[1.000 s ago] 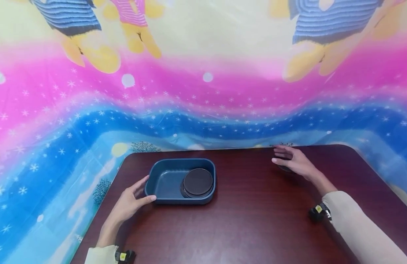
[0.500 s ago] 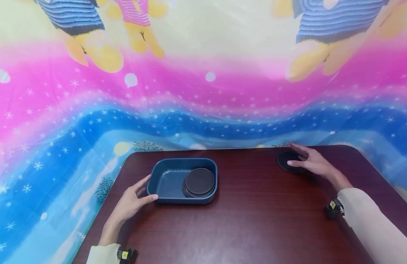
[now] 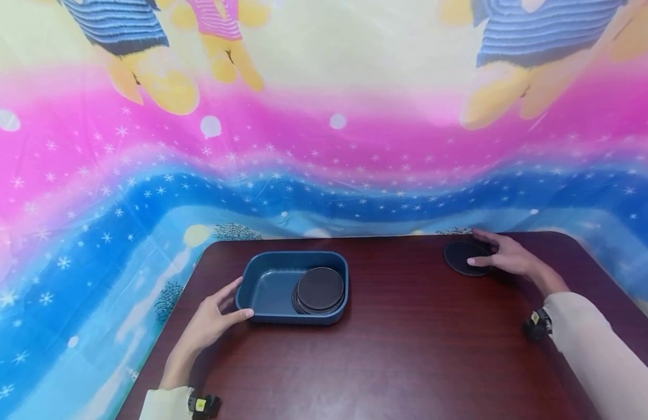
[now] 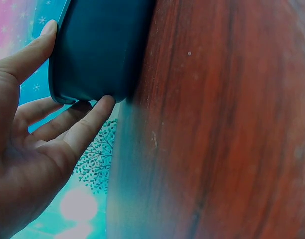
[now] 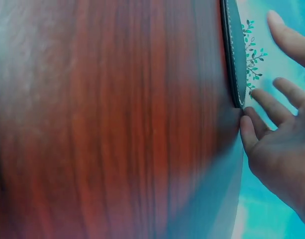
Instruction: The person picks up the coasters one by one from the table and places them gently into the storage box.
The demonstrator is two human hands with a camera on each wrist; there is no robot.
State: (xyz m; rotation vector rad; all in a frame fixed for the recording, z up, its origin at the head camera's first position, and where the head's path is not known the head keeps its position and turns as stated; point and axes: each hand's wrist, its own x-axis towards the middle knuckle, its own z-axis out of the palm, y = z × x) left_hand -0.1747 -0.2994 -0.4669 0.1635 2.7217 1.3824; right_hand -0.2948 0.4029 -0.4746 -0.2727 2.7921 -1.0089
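Observation:
In the head view my left hand (image 3: 209,322) holds the left end of a dark blue rectangular box (image 3: 271,319), thumb at the front corner. Its fingertips meet the end wall in the left wrist view, while the palm stays apart from it. Inside the box, at the right, lies a stack of round dark coasters (image 3: 320,288). My right hand (image 3: 508,255) hovers with spread fingers over the right side of a round black coaster (image 3: 456,256) near the table's back edge. Stitching runs along this coaster's rim (image 5: 234,55) in the right wrist view; the fingers are beside it.
A dark red-brown wooden table (image 3: 397,350) carries everything. Behind it and along its sides hangs a colourful printed cloth (image 3: 334,157). Wrist cameras (image 3: 204,405) are strapped on both wrists.
My right hand has moved to the right, uncovering more of the black coaster on the table. My left hand stays on the box. The head view has shifted slightly.

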